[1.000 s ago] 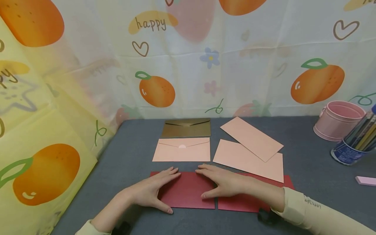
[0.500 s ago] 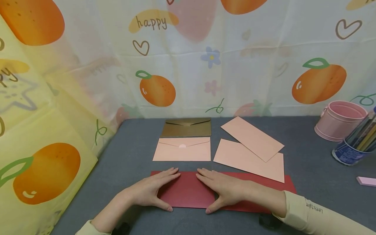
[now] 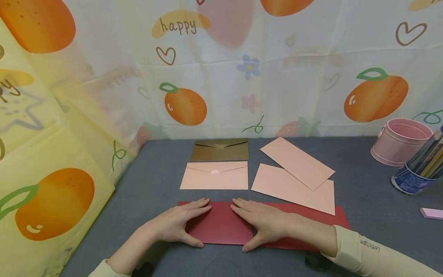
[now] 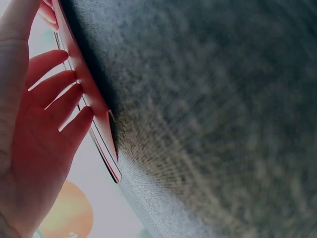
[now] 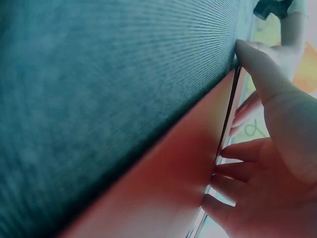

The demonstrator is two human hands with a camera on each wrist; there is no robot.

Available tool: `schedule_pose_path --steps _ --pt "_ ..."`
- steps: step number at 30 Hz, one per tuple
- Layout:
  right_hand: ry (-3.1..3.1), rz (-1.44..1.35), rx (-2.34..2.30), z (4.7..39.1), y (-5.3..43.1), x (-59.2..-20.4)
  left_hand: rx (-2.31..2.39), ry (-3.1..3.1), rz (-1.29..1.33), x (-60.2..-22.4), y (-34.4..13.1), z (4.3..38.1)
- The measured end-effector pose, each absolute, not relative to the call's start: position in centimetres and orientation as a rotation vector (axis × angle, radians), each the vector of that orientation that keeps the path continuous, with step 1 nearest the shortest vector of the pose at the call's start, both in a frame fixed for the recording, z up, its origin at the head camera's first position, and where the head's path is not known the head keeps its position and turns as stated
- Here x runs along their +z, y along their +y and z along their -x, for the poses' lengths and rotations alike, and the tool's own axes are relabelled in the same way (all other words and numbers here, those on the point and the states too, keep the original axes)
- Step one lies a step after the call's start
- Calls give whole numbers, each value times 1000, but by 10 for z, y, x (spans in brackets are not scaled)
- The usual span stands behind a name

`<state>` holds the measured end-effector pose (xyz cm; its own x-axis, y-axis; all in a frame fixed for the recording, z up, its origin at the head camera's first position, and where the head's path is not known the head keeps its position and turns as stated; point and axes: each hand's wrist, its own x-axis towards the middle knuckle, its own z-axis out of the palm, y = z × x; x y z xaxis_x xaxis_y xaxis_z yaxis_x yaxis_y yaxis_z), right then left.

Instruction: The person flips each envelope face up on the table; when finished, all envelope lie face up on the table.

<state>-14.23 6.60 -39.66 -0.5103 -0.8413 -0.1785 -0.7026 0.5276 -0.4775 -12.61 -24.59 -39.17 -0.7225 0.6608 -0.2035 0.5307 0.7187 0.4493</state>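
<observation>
Two red rectangular paper pieces lie side by side near the front of the table. My left hand point(image 3: 180, 221) rests at the left end of the left red piece point(image 3: 225, 227), fingers spread along it and thumb by its near edge. At that piece's right end, my right hand point(image 3: 264, 221) has its fingertips by the far edge and its thumb by the near edge. My right forearm crosses over the right red piece point(image 3: 318, 216), hiding part of it. In the right wrist view, straight fingers touch along the edge of a red piece point(image 5: 173, 163).
Behind the red pieces lie a pink envelope point(image 3: 200, 181) and a gold envelope point(image 3: 218, 154). Two overlapping pink paper pieces point(image 3: 297, 161) lie to their right. A pink bucket point(image 3: 394, 146), a blue pen cup point(image 3: 410, 180) and a small pink block point(image 3: 432, 213) stand at the right.
My right hand has shifted slightly, its thumb moving right and nearer to the front edge, over the gap between the red pieces. The left hand has stayed in place.
</observation>
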Motion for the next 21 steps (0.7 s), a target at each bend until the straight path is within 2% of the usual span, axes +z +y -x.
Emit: schedule_pose_path --steps 12,21 --pt "2396 1243 -532 147 65 -395 555 2579 -966 -386 -249 127" --pt "2351 1133 -665 154 68 -387 769 2562 -1067 -375 -252 130"
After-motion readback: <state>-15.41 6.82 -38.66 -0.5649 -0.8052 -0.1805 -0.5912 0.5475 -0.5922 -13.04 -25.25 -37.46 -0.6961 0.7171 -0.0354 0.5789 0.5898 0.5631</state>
